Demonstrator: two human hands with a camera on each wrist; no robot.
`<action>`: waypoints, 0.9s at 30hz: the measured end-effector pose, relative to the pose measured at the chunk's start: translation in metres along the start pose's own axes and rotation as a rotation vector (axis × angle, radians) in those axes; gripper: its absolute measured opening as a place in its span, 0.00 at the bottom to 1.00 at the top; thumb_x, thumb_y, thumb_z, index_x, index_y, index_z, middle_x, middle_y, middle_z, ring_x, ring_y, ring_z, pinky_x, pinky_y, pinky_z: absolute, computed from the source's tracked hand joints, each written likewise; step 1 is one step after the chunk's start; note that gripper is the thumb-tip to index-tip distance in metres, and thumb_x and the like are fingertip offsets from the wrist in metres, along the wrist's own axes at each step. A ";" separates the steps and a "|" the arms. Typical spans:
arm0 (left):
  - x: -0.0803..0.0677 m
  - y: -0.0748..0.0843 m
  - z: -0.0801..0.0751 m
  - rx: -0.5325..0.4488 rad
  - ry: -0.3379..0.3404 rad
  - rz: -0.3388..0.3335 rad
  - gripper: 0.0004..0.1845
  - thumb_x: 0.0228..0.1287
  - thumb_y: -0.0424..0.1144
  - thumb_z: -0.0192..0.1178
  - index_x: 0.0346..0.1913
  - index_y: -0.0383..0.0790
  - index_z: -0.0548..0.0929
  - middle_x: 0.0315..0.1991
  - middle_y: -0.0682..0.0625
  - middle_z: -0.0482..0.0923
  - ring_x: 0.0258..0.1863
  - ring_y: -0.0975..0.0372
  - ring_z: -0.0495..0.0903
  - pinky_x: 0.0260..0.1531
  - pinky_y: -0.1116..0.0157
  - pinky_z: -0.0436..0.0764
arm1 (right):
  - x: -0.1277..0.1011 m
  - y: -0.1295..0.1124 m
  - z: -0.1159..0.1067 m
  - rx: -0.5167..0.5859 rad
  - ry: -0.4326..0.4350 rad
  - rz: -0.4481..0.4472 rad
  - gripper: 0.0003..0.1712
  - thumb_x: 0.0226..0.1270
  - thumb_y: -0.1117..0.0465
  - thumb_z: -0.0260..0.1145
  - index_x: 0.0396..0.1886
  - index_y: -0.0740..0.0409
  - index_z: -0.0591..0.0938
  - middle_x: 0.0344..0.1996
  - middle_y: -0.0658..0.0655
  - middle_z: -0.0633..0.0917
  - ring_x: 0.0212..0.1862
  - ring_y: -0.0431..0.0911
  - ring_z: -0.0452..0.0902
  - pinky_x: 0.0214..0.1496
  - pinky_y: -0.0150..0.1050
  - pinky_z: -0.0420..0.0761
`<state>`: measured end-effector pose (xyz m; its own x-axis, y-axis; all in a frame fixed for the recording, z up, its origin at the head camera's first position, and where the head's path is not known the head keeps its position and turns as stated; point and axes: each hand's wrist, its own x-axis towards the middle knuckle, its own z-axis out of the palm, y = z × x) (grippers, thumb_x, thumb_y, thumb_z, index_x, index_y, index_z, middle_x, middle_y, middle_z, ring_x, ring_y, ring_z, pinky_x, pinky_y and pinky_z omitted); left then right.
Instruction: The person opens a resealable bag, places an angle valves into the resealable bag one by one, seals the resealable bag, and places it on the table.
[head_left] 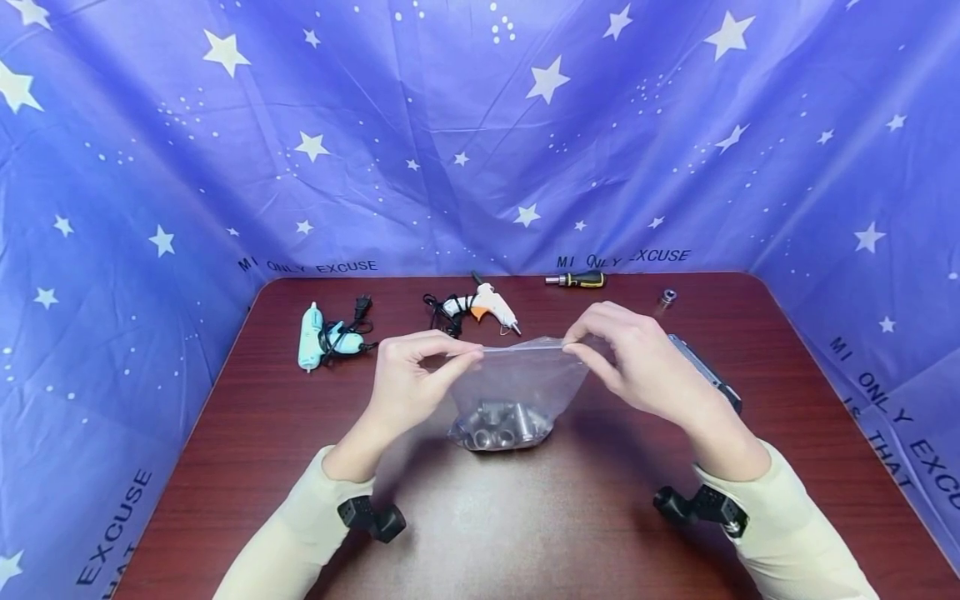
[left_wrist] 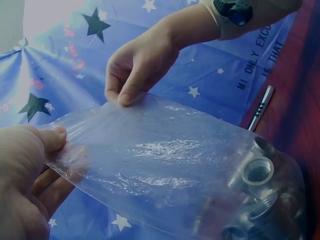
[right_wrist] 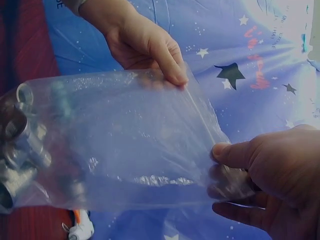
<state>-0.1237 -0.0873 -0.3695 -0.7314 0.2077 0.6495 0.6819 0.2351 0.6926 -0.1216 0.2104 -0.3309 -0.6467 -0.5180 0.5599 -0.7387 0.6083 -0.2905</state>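
A clear zip bag (head_left: 517, 379) hangs upright between both hands, its top edge stretched straight. My left hand (head_left: 416, 371) pinches the left end of that edge between thumb and fingers. At the opposite end my right hand (head_left: 637, 358) pinches the bag in the same manner. Several shiny metal sockets (head_left: 502, 423) lie bunched at the bottom, close over the table. Their round open ends show through the plastic in the left wrist view, as with one socket (left_wrist: 258, 171). The zip line (right_wrist: 200, 112) runs between the two thumbs in the right wrist view.
On the dark red table (head_left: 262, 500) lie a light blue glue gun (head_left: 311, 337), a white glue gun (head_left: 487, 304), a black and yellow screwdriver (head_left: 581, 279) and a small metal socket (head_left: 667, 297). A grey tool (head_left: 705, 371) lies partly behind my right hand. Starry blue cloth (head_left: 450, 167) encloses the table.
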 end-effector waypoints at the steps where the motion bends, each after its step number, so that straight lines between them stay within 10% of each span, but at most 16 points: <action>1: 0.000 0.000 0.000 -0.003 0.000 -0.002 0.04 0.63 0.30 0.75 0.36 0.41 0.96 0.31 0.50 0.93 0.30 0.69 0.91 0.32 0.75 0.83 | -0.001 0.001 -0.001 -0.007 0.002 0.002 0.08 0.64 0.68 0.76 0.37 0.51 0.87 0.35 0.46 0.87 0.39 0.38 0.82 0.43 0.30 0.77; 27: -0.003 -0.004 -0.001 -0.128 0.032 -0.070 0.03 0.62 0.25 0.74 0.37 0.34 0.94 0.29 0.43 0.92 0.30 0.69 0.91 0.31 0.71 0.87 | -0.020 0.015 -0.024 -0.012 0.028 0.008 0.14 0.58 0.71 0.79 0.39 0.49 0.89 0.35 0.42 0.89 0.38 0.36 0.83 0.45 0.28 0.78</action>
<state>-0.1240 -0.0895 -0.3736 -0.7782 0.1637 0.6063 0.6260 0.1242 0.7699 -0.1150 0.2442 -0.3279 -0.6464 -0.4962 0.5796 -0.7314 0.6192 -0.2857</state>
